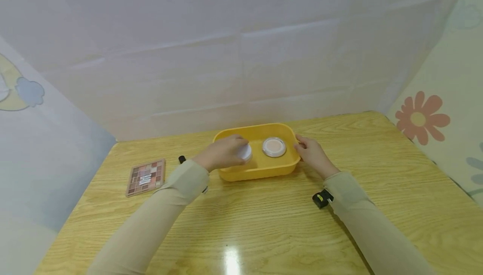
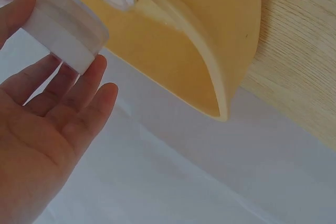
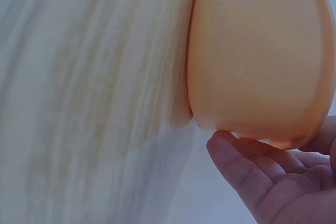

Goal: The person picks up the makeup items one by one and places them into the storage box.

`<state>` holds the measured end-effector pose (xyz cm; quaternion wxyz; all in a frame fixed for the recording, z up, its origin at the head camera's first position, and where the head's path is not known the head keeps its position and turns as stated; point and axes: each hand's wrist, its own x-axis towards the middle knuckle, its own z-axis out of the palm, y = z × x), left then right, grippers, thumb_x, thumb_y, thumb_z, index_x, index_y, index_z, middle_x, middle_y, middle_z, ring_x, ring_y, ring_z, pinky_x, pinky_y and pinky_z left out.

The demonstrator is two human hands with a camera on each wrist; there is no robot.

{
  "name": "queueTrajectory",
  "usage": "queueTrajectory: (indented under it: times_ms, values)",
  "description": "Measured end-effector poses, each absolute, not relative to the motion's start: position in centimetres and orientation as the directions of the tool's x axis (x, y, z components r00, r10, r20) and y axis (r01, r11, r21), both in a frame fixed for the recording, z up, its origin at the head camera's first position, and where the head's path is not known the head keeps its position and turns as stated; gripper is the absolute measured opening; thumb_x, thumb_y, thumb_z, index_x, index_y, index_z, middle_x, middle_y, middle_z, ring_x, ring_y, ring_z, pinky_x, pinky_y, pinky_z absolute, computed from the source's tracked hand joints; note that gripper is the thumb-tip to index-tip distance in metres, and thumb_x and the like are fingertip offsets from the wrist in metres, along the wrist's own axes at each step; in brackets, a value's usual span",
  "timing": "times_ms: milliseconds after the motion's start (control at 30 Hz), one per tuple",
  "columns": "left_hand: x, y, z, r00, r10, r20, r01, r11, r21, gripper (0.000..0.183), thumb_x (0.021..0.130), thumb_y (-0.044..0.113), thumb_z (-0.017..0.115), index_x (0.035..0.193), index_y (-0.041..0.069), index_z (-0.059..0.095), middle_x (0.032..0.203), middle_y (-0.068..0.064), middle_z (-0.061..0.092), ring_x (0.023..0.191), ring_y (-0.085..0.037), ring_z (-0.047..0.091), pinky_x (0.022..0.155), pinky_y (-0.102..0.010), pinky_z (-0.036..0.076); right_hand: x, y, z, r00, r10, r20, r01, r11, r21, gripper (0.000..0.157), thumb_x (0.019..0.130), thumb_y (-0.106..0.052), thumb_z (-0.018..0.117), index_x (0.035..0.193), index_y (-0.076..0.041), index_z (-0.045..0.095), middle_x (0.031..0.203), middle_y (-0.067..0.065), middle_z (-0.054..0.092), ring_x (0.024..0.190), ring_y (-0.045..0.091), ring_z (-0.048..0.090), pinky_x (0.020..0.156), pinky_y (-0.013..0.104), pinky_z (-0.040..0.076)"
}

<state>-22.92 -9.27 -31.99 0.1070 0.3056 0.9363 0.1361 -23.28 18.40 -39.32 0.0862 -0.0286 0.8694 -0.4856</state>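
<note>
My left hand [image 1: 225,151] holds a small round white jar [image 2: 67,29] with a translucent lid, gripped between thumb and fingers. In the head view it is over the left half of a yellow plastic basket [image 1: 260,174], and the hand hides part of the jar. A round clear-lidded compact [image 1: 274,147] with a pale beige centre lies on the basket's floor, right of the jar. At the basket's right end, my right hand [image 1: 312,154] grips the rim, thumb at the top edge and fingers against the outer wall [image 3: 252,66].
On the wooden table [image 1: 264,224], an eyeshadow palette [image 1: 146,177] lies left of the basket. A small black-ended item [image 1: 182,159] shows partly from behind the left sleeve. Behind the table's far edge hangs a pale creased sheet [image 1: 241,78].
</note>
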Motion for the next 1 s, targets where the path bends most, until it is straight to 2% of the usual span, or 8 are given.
queueTrajectory:
  times_ms: [267,1000]
  values:
    - [-23.2,-8.3,-31.7,-0.754,0.643,-0.135,0.582,0.748,0.318,0.058,0.09,0.015,0.072,0.141,-0.006,0.053,0.143,-0.023,0.053,0.129,-0.036,0.054,0.107,-0.044,0.047,-23.3,18.4,-39.3,-0.984,-0.128,-0.121,0.036,0.527,-0.849,0.054,0.109,-0.011,0.038,0.155,0.009,0.019,0.144,0.036,0.045,0.125,0.043,0.055,0.091,0.039,0.058]
    - [-23.7,-6.4,-31.6,-0.728,0.655,-0.202,0.574,0.743,0.344,0.06,0.091,0.01,0.071,0.144,-0.007,0.048,0.147,-0.023,0.049,0.133,-0.034,0.05,0.113,-0.042,0.041,-23.1,18.1,-39.2,-0.985,-0.136,-0.107,0.022,0.514,-0.857,0.053,0.109,-0.01,0.04,0.154,0.011,0.02,0.142,0.037,0.047,0.124,0.044,0.056,0.089,0.038,0.059]
